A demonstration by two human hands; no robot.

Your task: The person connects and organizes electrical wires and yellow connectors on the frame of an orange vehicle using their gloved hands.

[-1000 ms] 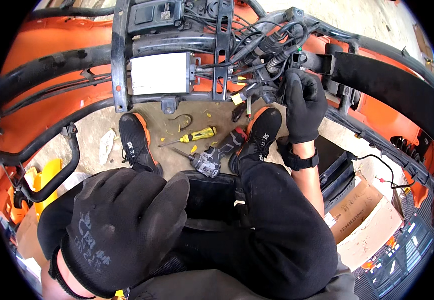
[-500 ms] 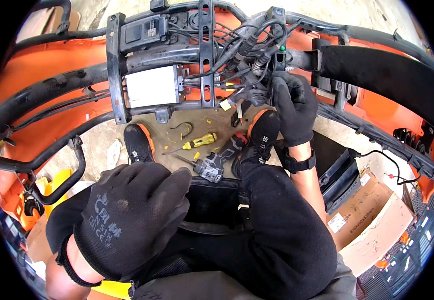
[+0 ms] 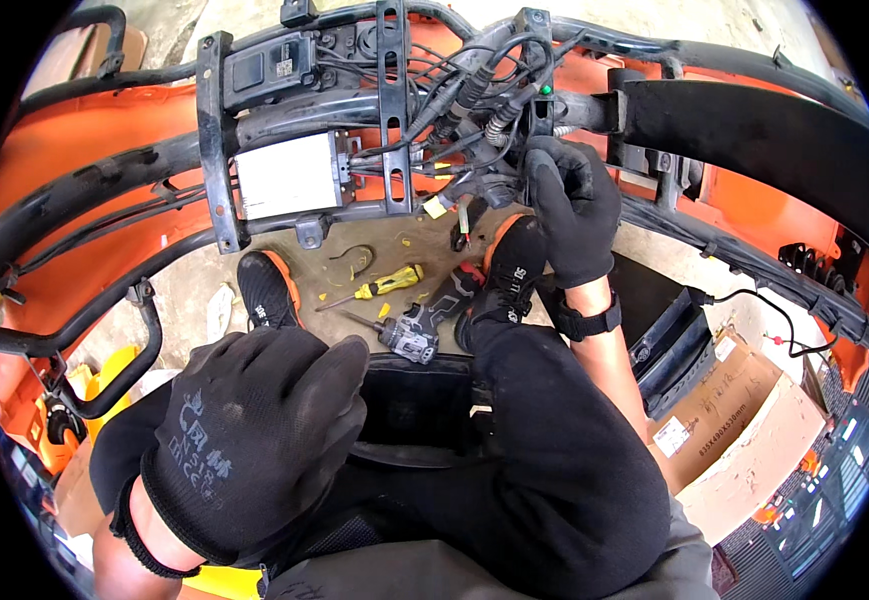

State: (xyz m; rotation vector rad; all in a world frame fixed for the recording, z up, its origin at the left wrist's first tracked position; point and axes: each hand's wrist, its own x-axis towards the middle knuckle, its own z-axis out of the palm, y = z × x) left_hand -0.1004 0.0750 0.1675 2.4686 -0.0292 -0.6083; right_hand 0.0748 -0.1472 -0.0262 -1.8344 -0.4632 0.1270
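My right hand (image 3: pixel 576 212), in a black glove, is at the black tubular vehicle frame (image 3: pixel 304 120), beside a slotted upright bracket (image 3: pixel 539 118). Its thumb and fingers are pinched together, and what they grip, if anything, is hidden. Just left of it runs a tangle of black cables (image 3: pixel 469 95) with a loose yellow-tipped connector (image 3: pixel 437 206) hanging below. My left hand (image 3: pixel 254 430), gloved too, lies over my left knee with its fingers curled; the fingertips are out of sight underneath. A metal box with a white label (image 3: pixel 289 178) sits in the frame.
On the floor between my shoes lie a yellow-handled screwdriver (image 3: pixel 389 284), a grey cordless driver (image 3: pixel 412 335) and yellow scraps. A ridged black case (image 3: pixel 654 310) and a cardboard box (image 3: pixel 729 410) stand at right. Orange panels (image 3: pixel 94 125) back the frame.
The whole view has shifted slightly, so the frame and tools appear a little further left. Both hands keep much the same pose and place.
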